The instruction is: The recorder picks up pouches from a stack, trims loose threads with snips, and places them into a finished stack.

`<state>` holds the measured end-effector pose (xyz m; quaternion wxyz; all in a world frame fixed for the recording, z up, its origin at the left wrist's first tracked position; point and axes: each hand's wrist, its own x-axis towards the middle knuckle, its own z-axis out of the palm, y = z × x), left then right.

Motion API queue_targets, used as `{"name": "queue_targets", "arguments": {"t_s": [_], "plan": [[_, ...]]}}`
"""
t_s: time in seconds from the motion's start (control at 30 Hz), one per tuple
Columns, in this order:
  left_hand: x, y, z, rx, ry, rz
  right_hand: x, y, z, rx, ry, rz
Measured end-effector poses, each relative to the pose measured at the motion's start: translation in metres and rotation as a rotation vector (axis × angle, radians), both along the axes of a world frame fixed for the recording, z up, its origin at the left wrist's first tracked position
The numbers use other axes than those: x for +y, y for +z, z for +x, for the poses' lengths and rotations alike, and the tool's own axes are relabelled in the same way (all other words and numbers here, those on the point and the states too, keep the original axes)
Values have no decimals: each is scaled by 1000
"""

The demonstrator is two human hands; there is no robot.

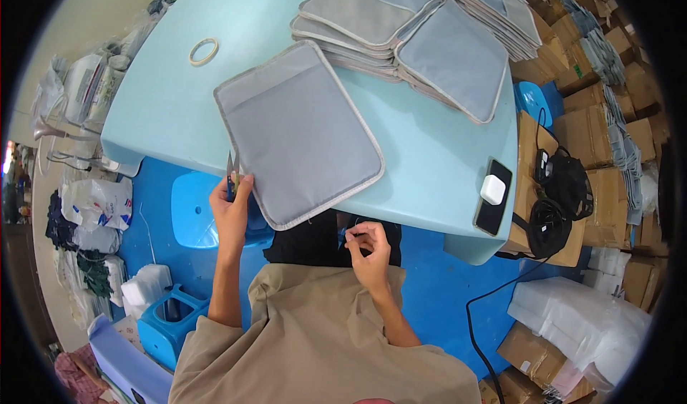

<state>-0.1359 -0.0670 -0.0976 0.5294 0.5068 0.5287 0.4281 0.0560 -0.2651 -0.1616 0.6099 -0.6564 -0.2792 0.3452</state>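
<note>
A flat grey fabric panel (304, 135) with pale bound edges lies tilted on the table, its lower corner hanging over the front edge. My left hand (230, 207) is closed around small thread snips (230, 166), blades pointing up beside the panel's left edge. The thumb of that hand is at the panel's edge; whether it also grips the fabric is unclear. Over my lap, below the panel's lower right side, my right hand (370, 252) is curled with thumb and fingertips pinched together. Anything between those fingertips is too small to make out.
Stacks of similar grey panels (379, 17) sit at the back of the light blue table (164, 110). A tape roll (203, 52) lies far left; a phone (494, 214) with a white case (493, 189) on it lies right. Blue stools (193, 211) and cardboard boxes (608, 182) surround the table.
</note>
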Motion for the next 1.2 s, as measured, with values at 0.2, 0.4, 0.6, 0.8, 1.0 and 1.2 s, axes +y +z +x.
{"name": "queue_targets", "arguments": {"t_s": [0.2, 0.4, 0.6, 0.8, 1.0, 1.2], "plan": [[-9, -4, 8, -77, 8, -46, 21, 55, -12, -654, 4, 276], [-16, 2, 2, -45, 19, -69, 56, 51, -14, -973, 65, 380], [-15, -9, -7, -78, -36, -77, 69, 40, 1, -976, 89, 528], [-15, 0, -6, -111, 41, -42, 46, 46, 18, -809, -1, 413], [-31, 38, -3, 175, -63, 256, 30, 70, 42, -1010, -148, -22], [-40, 61, 62, 578, -459, 797, 67, 63, 65, -1006, -47, -106]]}}
